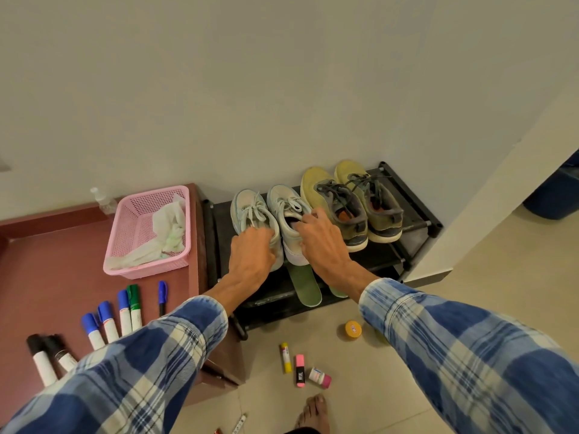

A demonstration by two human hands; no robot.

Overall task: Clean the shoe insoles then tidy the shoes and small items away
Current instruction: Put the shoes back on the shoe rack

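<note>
Two pale grey-blue sneakers stand side by side on top of the black shoe rack [416, 225]. My left hand [249, 252] grips the heel of the left sneaker [247, 208]. My right hand [319, 242] holds the right sneaker [286, 208], fingers reaching into its opening. A yellow-olive pair [351, 202] stands to their right on the same shelf. Two green insoles lie on the lower shelf; one [305, 288] shows fully, the other [338, 291] is mostly hidden under my right wrist.
A pink basket [125, 233] with crumpled wipes sits on the brown table [47, 277], next to a spray bottle [103, 200] and several markers [125, 311]. On the tiled floor lie a yellow glue stick [285, 358], pink highlighter [299, 369], small pink-capped bottle [320, 377] and orange tin [353, 330]. My bare foot [315, 413] is below.
</note>
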